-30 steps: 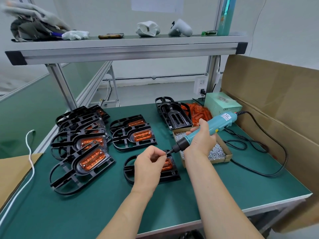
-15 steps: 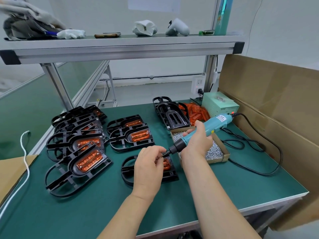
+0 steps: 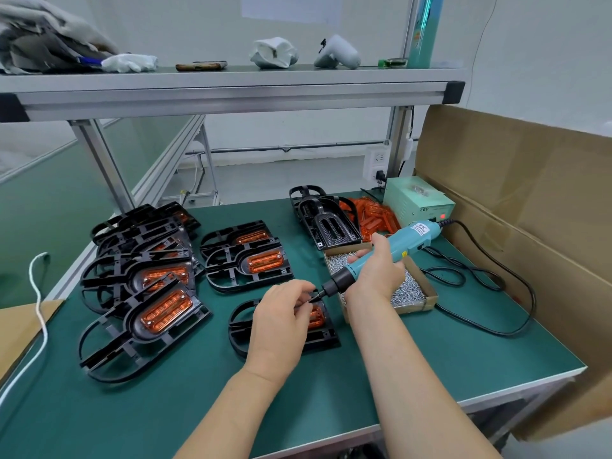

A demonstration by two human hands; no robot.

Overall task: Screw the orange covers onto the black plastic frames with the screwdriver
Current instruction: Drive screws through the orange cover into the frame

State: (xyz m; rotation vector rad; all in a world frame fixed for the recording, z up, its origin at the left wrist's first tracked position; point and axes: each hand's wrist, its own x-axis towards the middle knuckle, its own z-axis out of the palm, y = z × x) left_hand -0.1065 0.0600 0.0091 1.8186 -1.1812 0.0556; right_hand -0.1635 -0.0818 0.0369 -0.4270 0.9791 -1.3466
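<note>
A black plastic frame [image 3: 243, 329] with an orange cover [image 3: 316, 318] lies on the green mat in front of me. My left hand [image 3: 281, 323] hovers over it, fingertips pinched at the screwdriver's bit; whatever they pinch is too small to see. My right hand [image 3: 377, 271] grips a teal electric screwdriver [image 3: 397, 248], tilted with its black tip pointing down-left at the cover. Several frames with orange covers fitted [image 3: 152, 293] lie stacked at the left, and two more [image 3: 248, 263] sit in the middle.
A cardboard tray of screws [image 3: 410, 289] sits right of my right hand. Behind it are bare black frames [image 3: 326, 220], loose orange covers [image 3: 374, 213] and a green power box [image 3: 417, 200]. The screwdriver's black cable [image 3: 490, 283] loops across the right. A cardboard wall [image 3: 513, 200] borders the right.
My head has shifted slightly, so the scene sits a bit lower-left. Both hands stay at the cover; the screwdriver tip has settled closer to my left fingertips.
</note>
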